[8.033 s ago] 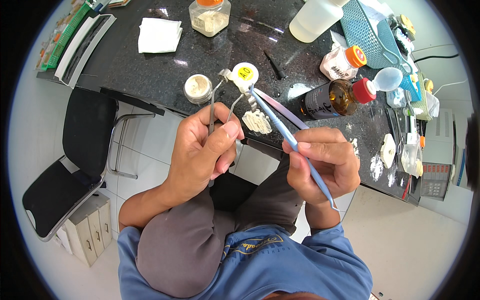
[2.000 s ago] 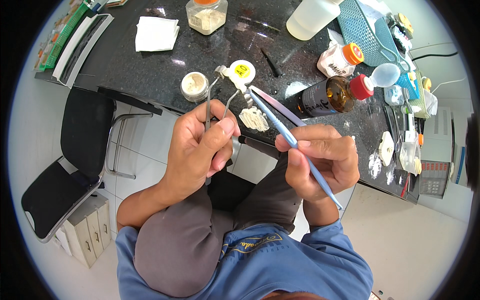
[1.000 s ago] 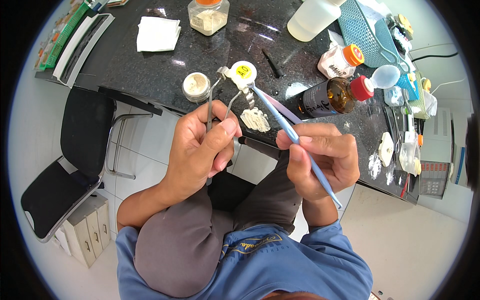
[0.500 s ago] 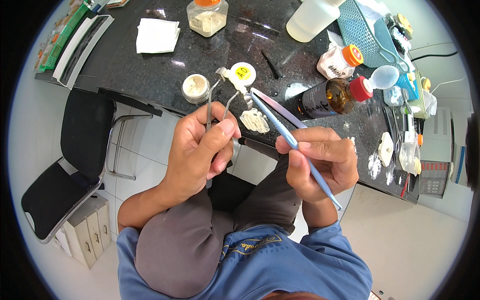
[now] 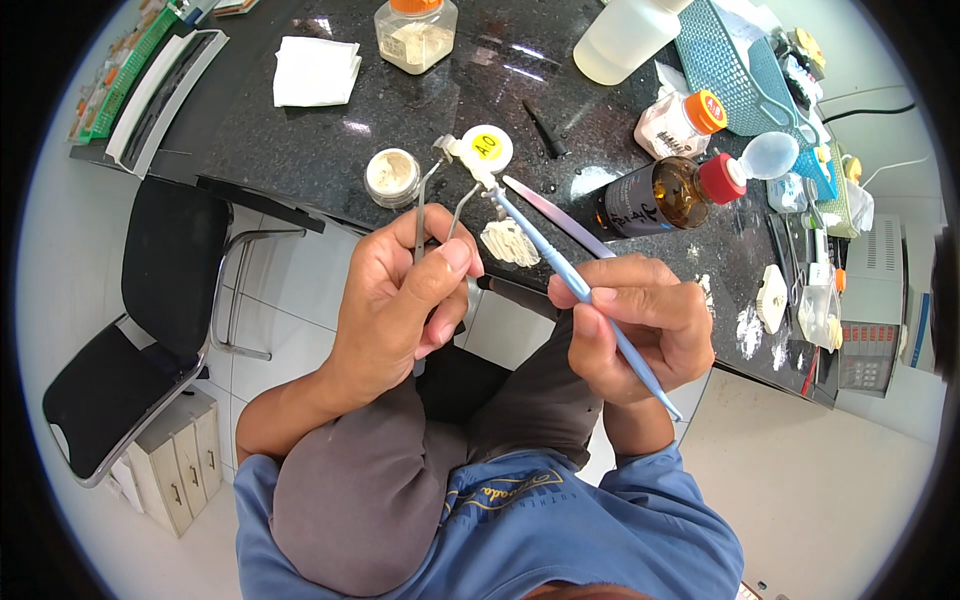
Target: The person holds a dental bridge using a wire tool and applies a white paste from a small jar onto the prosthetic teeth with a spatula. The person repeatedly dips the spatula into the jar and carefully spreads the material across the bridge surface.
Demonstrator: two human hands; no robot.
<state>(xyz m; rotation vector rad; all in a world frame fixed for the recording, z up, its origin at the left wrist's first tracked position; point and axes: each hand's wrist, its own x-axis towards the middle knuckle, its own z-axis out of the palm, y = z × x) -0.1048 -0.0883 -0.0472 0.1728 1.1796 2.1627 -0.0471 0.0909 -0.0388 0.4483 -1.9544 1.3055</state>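
Observation:
My left hand (image 5: 400, 300) is closed around metal tweezers (image 5: 421, 215) with bent, spread tips. The tips hold a small arched piece (image 5: 480, 174), part whitish and part metallic, that looks like dental work. Pinched like a pen in my right hand (image 5: 645, 325) is a slim light-blue tool (image 5: 545, 248), its tip at the right end of that piece. Behind the piece lies a round white lid (image 5: 490, 146) with a yellow sticker. An open jar of pale powder (image 5: 392, 176) stands to its left. Creamy paste (image 5: 511, 243) is spread on the counter below the tool's tip.
A pink-purple tapered stick (image 5: 565, 218) lies beside the brown bottle (image 5: 655, 195) with a red cap. Farther back stand an orange-lidded powder jar (image 5: 418, 45), a translucent bottle (image 5: 625, 42) and a blue basket (image 5: 730, 70). A folded white cloth (image 5: 315, 72) and a black chair (image 5: 175, 270) are left.
The tip of the blue tool has shifted slightly left and down, against the end of the held piece. My right hand moved slightly left with it; my left hand is nearly still.

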